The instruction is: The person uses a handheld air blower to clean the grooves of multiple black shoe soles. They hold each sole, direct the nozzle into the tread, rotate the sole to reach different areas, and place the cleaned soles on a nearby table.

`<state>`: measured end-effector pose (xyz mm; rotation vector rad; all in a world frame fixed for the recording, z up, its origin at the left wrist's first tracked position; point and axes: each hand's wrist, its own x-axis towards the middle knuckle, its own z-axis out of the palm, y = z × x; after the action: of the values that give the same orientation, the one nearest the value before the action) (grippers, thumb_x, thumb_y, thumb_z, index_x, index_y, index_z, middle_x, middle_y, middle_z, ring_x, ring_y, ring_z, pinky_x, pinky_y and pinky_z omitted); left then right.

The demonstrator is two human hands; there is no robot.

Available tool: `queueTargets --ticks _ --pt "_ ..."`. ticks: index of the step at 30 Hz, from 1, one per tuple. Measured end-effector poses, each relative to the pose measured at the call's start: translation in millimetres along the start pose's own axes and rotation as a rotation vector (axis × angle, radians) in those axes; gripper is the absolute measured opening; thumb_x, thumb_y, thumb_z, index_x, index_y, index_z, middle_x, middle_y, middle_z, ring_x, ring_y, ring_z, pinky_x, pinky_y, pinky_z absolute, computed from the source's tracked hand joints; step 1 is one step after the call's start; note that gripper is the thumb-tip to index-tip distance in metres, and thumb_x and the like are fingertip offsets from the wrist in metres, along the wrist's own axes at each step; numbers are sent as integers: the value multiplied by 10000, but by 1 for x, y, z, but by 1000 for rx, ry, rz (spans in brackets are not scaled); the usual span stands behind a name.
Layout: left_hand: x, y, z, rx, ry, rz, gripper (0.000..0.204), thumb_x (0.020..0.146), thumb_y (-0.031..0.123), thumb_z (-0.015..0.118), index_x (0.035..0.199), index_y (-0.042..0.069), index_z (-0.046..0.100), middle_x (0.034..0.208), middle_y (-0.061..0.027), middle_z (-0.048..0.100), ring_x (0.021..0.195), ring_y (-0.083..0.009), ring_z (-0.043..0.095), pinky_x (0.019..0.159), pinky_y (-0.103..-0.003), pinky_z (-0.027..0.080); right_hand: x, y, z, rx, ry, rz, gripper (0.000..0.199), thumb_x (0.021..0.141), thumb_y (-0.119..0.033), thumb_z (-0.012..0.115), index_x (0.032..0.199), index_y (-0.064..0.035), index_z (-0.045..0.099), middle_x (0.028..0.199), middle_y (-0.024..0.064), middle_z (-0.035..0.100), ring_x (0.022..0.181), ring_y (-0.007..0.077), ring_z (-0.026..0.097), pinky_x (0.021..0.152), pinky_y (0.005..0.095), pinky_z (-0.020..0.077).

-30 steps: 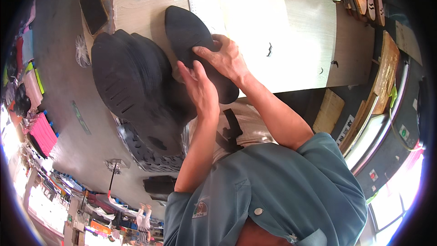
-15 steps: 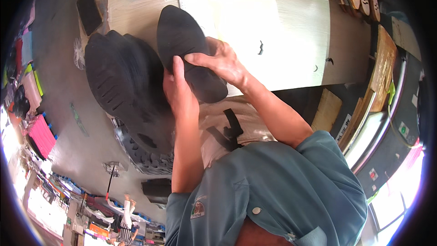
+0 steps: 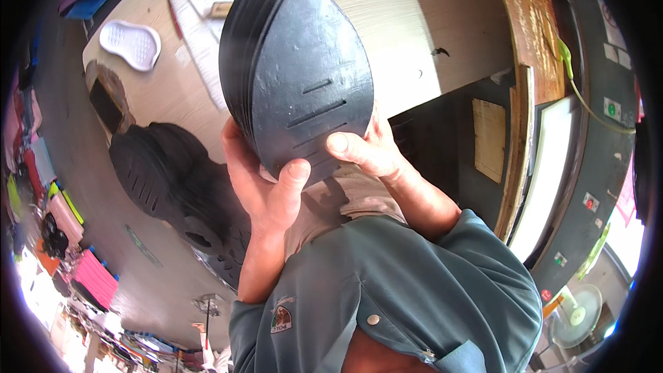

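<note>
Half a second ago the black stack of soles looked smaller and mostly showed its flat face; now it looks big in the upper middle of the frame, tipped so its side shows lots of thin layers. I think this means the soles are being handled together as one block. The left hand grips the bottom left of the stack and the right hand grips the bottom right, both thumbs in front. I count two hands, one stack held up, one other black pile at the left of the frame, one white tray and one dark flat slab on the tabletop. The soles in each bunch are too squished together to count
</note>
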<state>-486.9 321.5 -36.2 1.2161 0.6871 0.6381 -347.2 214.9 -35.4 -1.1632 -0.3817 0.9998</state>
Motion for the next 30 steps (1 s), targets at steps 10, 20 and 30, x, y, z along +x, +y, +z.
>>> queueTargets --ticks 10,20,30 --pt "10 0 143 -35 -139 104 1034 838 275 940 1572 -94 311 1502 -178 488 1359 -262 501 1167 -427 406 -32 -82 -122 52 53 -82 789 936 -367 848 1499 83 528 1413 196 645 1305 250 611 1130 414 480" --pt "11 -4 223 -6 -351 38 991 862 230 925 1573 -90 314 1510 -194 486 1353 -273 521 1162 -435 427 -60 -126 -169 -71 434 -321 1061 862 -321 938 1631 70 319 1520 236 545 1451 307 528 1215 457 429" --pt "16 -10 235 -33 -458 -81 832 992 350 792 1553 -89 362 1481 -166 522 1345 -240 513 1159 -397 409 -84 -123 -199 -453 626 -265 533 1126 -359 600 1494 27 582 1236 176 704 1203 266 666 1062 382 515"
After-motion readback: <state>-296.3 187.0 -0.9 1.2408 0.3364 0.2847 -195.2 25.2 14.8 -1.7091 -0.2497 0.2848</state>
